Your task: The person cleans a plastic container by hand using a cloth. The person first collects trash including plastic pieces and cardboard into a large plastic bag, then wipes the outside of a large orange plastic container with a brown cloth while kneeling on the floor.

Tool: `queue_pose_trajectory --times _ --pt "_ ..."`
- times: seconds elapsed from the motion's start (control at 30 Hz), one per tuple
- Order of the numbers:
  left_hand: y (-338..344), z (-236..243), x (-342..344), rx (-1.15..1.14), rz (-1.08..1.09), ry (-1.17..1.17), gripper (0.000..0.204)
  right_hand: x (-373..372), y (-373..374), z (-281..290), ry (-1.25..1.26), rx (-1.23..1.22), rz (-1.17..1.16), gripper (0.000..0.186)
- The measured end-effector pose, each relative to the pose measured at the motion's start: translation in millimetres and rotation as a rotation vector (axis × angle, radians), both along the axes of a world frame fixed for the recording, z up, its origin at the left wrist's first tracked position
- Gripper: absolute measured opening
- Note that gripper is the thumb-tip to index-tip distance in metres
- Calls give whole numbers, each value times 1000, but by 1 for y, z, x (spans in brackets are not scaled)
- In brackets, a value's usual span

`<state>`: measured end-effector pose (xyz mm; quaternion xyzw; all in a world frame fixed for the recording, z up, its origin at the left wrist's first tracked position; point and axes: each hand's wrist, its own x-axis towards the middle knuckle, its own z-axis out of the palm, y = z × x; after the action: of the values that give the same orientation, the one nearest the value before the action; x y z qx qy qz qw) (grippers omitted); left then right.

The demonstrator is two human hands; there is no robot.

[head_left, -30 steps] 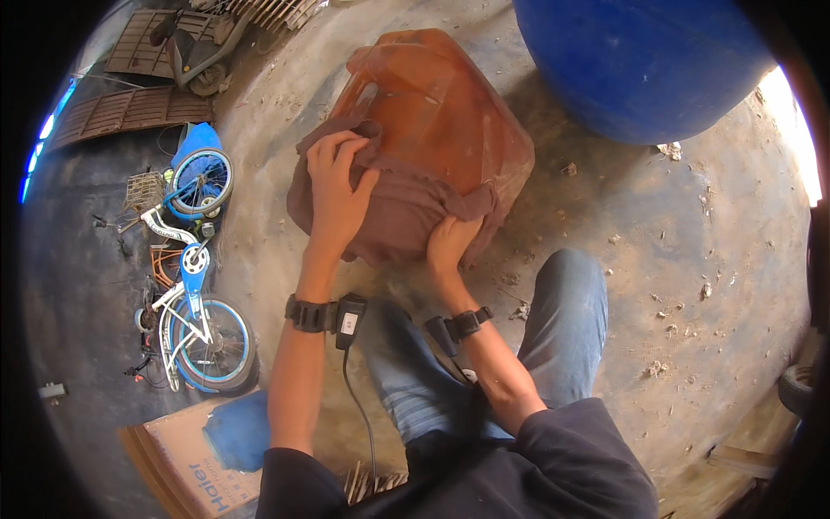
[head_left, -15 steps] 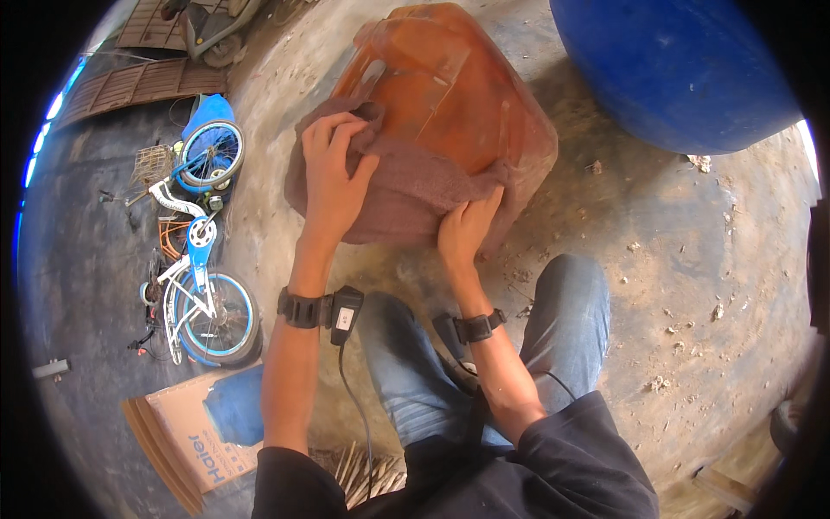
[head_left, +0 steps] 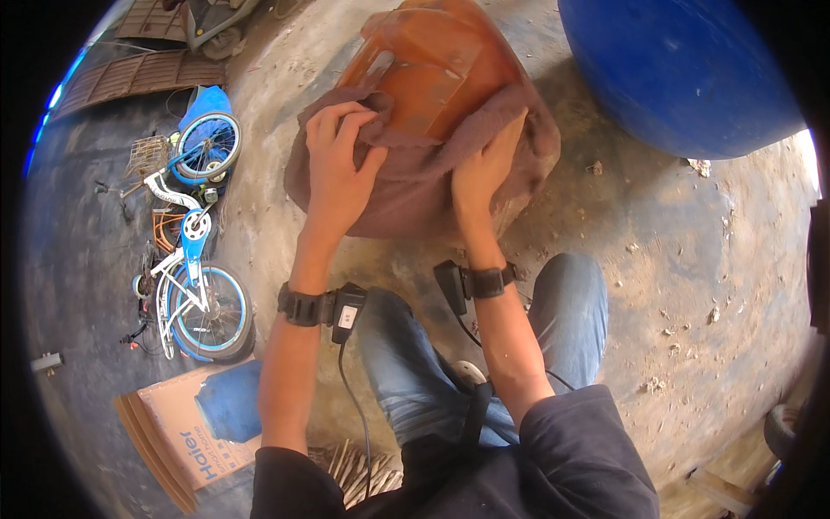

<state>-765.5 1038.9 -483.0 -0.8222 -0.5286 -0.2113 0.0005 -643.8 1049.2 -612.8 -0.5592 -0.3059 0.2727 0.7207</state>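
Note:
A brown cloth (head_left: 406, 195) covers the near part of an orange plastic thing (head_left: 432, 69), which looks like a moulded chair with a slot in its left side. Its far part is bare. My left hand (head_left: 341, 164) is closed over the cloth's bunched edge at the left, fingertips curled into the fold. On the right, my right hand (head_left: 486, 169) has its fingers tucked beneath the raised cloth edge, so the fingertips are hidden. Both wrists carry black straps with small black boxes and cables.
A large blue drum (head_left: 683, 78) stands at the far right. Along the left are a blue and white bicycle (head_left: 197, 233) and a flat cardboard box (head_left: 177, 424) with blue material on it. Dry sticks (head_left: 359, 471) lie by my legs; debris dots the concrete floor (head_left: 674, 285).
My right hand has moved up and to the right, drawing the cloth further over the right side of the orange thing. My left hand stays nearly in place on its fold.

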Motion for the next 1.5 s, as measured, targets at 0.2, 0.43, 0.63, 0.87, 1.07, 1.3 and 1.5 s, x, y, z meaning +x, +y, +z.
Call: queue_pose_trajectory --times 0.2,0.43,0.63,0.87,1.07,1.3,1.5 --pt "9 0 -9 24 -29 5 39 -15 -31 -36 -305 -35 97 49" --pt "4 -1 -10 71 -32 0 33 16 19 60 -790 205 69 34" --pt "4 1 -13 58 -53 -59 31 -4 -20 -15 -572 -6 -18 33" --pt "1 3 -14 90 -60 -47 34 11 25 51 -720 201 109 38" --pt "1 5 -17 60 -65 -62 35 -12 -6 7 -346 216 90 42" --pt "-17 6 1 51 -68 -61 33 31 92 75 -971 258 -221 30" --pt "-26 4 14 47 -81 -105 31 46 92 90 -889 382 -45 19"
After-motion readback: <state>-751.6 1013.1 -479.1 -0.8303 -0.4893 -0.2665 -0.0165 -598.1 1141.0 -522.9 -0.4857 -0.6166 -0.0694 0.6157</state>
